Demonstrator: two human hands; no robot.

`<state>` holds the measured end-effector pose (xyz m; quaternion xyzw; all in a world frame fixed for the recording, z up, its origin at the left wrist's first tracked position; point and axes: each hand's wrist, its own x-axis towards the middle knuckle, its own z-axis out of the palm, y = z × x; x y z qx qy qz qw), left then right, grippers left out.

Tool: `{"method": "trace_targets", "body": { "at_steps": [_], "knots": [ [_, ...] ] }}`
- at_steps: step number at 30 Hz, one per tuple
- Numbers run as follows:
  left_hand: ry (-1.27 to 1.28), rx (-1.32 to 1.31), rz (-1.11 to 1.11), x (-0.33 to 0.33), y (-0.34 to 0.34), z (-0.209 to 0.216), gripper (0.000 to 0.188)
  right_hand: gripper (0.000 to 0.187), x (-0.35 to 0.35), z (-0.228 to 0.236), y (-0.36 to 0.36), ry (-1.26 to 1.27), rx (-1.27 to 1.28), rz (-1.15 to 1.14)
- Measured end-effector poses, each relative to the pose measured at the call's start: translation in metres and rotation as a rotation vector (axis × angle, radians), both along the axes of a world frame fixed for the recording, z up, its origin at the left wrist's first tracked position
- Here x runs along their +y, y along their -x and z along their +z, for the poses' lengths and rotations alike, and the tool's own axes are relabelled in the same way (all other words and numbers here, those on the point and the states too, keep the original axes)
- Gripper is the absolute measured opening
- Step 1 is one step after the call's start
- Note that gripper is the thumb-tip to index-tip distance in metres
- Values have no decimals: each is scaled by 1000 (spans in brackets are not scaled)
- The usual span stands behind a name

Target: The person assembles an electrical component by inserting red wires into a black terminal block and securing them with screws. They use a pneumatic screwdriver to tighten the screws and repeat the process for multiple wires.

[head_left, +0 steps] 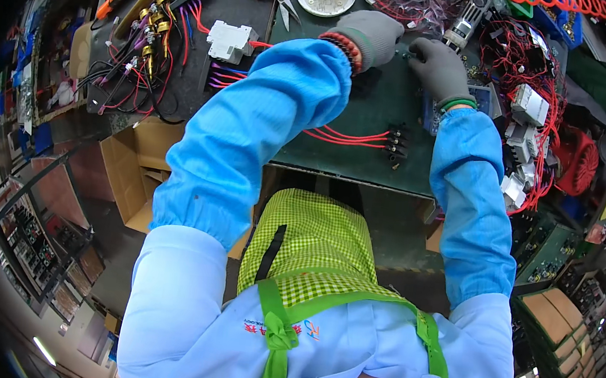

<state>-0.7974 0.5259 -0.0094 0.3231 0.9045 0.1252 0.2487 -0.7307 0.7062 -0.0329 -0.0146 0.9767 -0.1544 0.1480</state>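
My left hand (pixel 372 37), in a grey glove, is closed above the dark green work surface (pixel 364 164), its fingertips turned toward the right. Facing it, my grey-gloved right hand (pixel 441 71) has its fingers bent together. Between the two sits a small dark piece (pixel 404 54), too small to make out. Whatever the left fingers hold is hidden by the glove. Nearer me lies a black terminal block (pixel 396 141) with red wires (pixel 349 139) running left from it. Left of my left forearm is a white block-shaped electrical part (pixel 230 41) with red wires.
A white dish (pixel 323 8) of small brass parts stands beyond my left hand, beside orange-handled scissors (pixel 285 10). A power screwdriver (pixel 467 20) lies past my right hand. Tangled red wires with white blocks (pixel 529 104) fill the right side; wired brass parts (pixel 152 40) lie left.
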Motion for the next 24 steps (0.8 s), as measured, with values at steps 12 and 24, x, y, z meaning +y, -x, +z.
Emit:
{"method": "trace_targets", "body": {
  "at_steps": [12, 24],
  "knots": [
    [90, 3, -3, 28, 10, -29, 29, 22, -12, 3, -8, -48, 144, 50],
    [14, 50, -76, 22, 14, -32, 30, 21, -22, -2, -30, -291, 75, 197]
  ]
}}
